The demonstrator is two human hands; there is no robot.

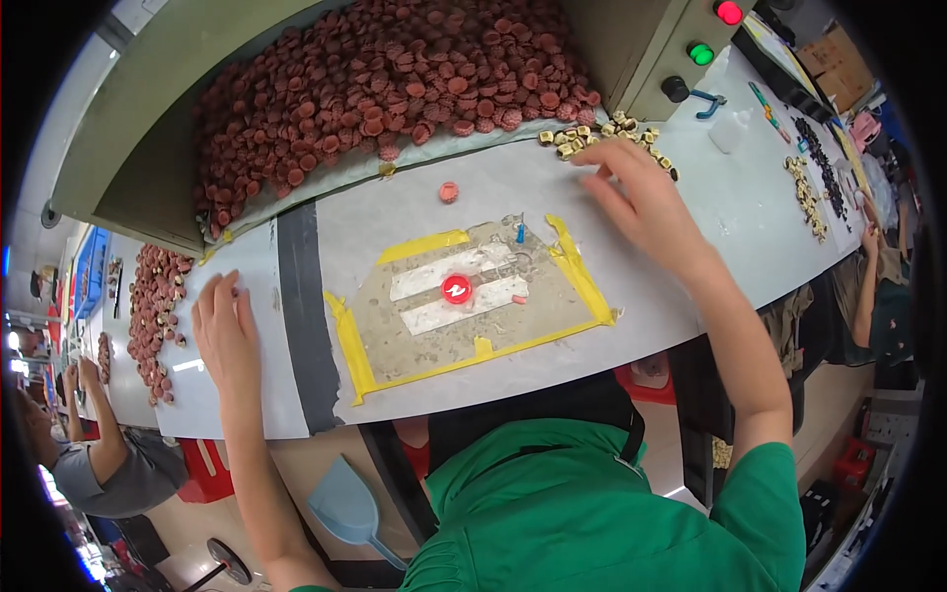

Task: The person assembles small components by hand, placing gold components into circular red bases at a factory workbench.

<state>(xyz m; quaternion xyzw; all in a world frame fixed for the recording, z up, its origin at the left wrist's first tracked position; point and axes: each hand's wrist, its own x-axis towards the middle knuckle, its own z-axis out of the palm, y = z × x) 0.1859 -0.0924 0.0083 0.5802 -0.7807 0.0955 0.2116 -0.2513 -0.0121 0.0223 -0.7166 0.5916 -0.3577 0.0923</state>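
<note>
My left hand (227, 335) is over the white table at the left, its fingers stretched and a little apart. A small dark red spot shows by its fingertips, too small to name. The pile of pinkish-red and gold pieces (150, 321) is just left of it. At the right, my right hand (639, 202) reaches to small gold caps (562, 138), thumb and fingers apart; I see nothing held. Between my hands, a round red disc with a white mark (456, 289) sits on a grey plate (444, 350) edged with yellow tape. One pink scalloped cap (449, 192) lies beyond the plate.
A large heap of dark red scalloped caps (395, 79) fills the green machine housing (128, 148). Blue-handled pliers (708, 104) and a small white bottle (730, 131) stand at the right. A light-blue dustpan (345, 501) is below the table. Other people work at both sides.
</note>
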